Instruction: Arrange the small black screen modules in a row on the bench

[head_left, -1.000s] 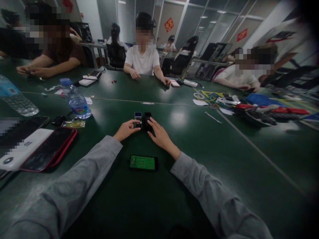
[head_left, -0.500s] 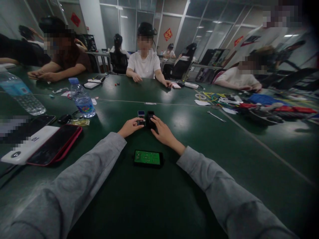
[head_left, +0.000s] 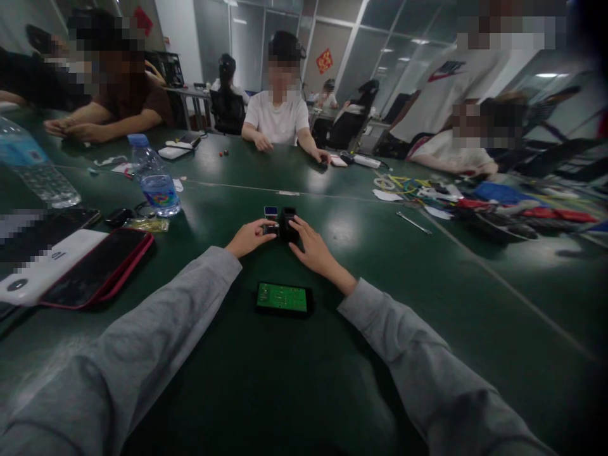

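Note:
Between thumb and fingertips, my left hand [head_left: 249, 237] pinches a small dark module [head_left: 271, 230], its details too small to make out. Just beyond it lies a small piece with a pale frame and a dark bluish screen [head_left: 270, 211]. My right hand [head_left: 311, 247] has its fingers on the right side of a black box-shaped device [head_left: 287, 218] standing on the table, thumb toward me. The two hands are close together, the module nearly touching the device. Nearer to me lies a dark rectangular tray or device with a green circuit board face [head_left: 282, 297].
On the left of the green table [head_left: 266, 392] are a water bottle [head_left: 154, 180], a red-cased phone [head_left: 97, 269], a white power bank [head_left: 52, 263] and a yellow packet [head_left: 148, 225]. A wrench [head_left: 413, 223] and heaped cables [head_left: 413, 187] lie right. Co-workers sit opposite.
The camera view has tilted and shifted slightly. Both hands keep nearly the same hold and place. A person standing at the back right shows more fully now.

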{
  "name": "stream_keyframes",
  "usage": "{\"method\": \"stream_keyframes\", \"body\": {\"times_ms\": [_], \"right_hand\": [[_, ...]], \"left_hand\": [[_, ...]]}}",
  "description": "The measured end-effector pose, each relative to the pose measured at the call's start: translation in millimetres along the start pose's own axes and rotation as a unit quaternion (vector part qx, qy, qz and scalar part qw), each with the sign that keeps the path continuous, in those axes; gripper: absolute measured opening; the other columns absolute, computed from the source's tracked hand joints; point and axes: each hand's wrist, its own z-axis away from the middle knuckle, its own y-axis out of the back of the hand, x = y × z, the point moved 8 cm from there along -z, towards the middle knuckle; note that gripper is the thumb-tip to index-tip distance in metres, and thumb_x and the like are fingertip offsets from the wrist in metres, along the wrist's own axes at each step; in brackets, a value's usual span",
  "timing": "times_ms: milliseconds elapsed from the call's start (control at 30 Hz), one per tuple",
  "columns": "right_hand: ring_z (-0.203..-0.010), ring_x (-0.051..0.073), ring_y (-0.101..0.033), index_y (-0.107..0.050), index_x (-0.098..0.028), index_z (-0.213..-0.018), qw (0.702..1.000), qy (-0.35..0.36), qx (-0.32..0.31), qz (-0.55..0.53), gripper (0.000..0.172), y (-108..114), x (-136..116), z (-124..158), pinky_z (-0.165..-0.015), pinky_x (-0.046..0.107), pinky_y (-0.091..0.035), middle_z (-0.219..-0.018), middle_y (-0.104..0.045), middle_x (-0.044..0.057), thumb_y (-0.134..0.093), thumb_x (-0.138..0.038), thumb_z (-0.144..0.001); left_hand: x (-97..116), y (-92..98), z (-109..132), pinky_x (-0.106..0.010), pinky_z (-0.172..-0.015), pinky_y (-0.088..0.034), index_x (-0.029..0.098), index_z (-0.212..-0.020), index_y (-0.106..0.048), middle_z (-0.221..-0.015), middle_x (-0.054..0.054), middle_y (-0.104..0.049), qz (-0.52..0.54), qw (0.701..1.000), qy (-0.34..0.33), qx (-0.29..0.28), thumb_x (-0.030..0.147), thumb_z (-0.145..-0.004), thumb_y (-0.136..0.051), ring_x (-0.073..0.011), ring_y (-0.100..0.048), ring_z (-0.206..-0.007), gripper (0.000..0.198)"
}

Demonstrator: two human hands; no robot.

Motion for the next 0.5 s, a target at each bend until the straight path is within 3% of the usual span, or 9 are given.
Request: {"method": "stream_keyframes", "body": {"times_ms": [500], "right_hand": [[-0.134, 0.033, -0.033, -0.025, -0.030, -0.149, 1.000, -0.019, 0.016, 0.003, 0.065, -1.6, 7.9, 2.7, -0.102, 0.055, -0.043, -0.150, -0.023, 0.010, -0.054, -0.030, -0.091]], "left_hand": [[1.3, -0.2, 0.5, -0.023, -0.055, -0.030, 0.016, -0.121, -0.060, -0.052, 0.009, -0.041, -0.012, 1.000, -0.001, 0.003, 0.039, -0.083, -0.065, -0.0090, -0.036, -0.049, 0.045]]}}
